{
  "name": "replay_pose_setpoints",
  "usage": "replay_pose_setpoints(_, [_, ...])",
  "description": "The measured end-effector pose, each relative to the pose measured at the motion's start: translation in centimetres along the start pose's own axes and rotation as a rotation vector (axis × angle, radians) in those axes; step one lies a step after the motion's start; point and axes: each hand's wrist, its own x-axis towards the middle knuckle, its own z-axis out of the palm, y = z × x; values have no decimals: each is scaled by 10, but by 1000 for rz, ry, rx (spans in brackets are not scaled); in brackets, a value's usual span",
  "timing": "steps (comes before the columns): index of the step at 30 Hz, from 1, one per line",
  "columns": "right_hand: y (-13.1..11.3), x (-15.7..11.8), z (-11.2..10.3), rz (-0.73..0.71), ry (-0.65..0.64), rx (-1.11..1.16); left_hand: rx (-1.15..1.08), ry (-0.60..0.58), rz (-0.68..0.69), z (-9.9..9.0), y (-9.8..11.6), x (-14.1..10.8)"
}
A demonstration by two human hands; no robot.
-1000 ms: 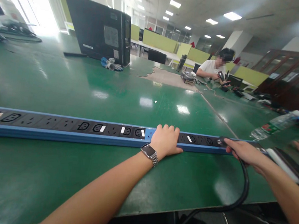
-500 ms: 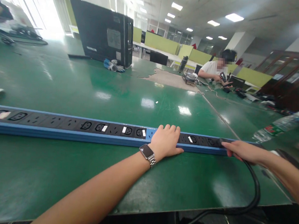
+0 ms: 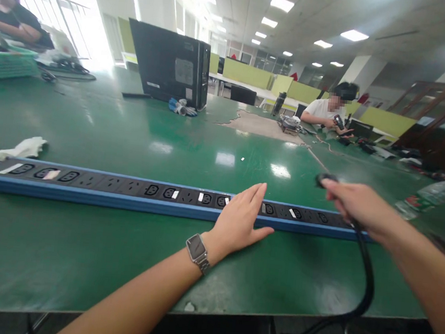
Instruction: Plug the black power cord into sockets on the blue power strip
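A long blue and black power strip (image 3: 118,186) lies across the green table, its sockets facing up, some with white labels. My left hand (image 3: 242,213), with a watch on the wrist, rests on the middle of the strip, thumb apart from the outstretched fingers. Above the strip's right part, my right hand (image 3: 351,200) is closed around the plug end of a black cable (image 3: 367,275). The plug (image 3: 325,179) points left, apart from the sockets. From that hand the cable hangs down over the table's front edge.
A black computer case (image 3: 169,67) stands at the back, with gloves (image 3: 182,107) beside it. A plastic bottle (image 3: 428,197) lies at the right. White cloth (image 3: 21,148) is behind the strip's left end. Two people are at the far side.
My right hand has lifted the plug up off the strip's right part. My left hand has tilted on the strip, its fingers now closer together. The view has turned a little left.
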Motion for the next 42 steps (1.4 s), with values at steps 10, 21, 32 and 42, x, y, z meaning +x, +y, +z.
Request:
replay_pose_setpoints(10, [-36, -58, 93, -388, -194, 385, -14, 520, -145, -62, -47, -16])
replay_pose_setpoints(21, [-44, -125, 177, -225, -823, 533, -29, 275, -342, -56, -70, -41])
replay_pose_setpoints(32, [68, -58, 125, -122, -9, 366, 19, 217, -442, -115, -118, -82])
replay_pose_setpoints(42, [73, -63, 128, -164, -18, 289, 137, 11, -321, -94, -89, -65])
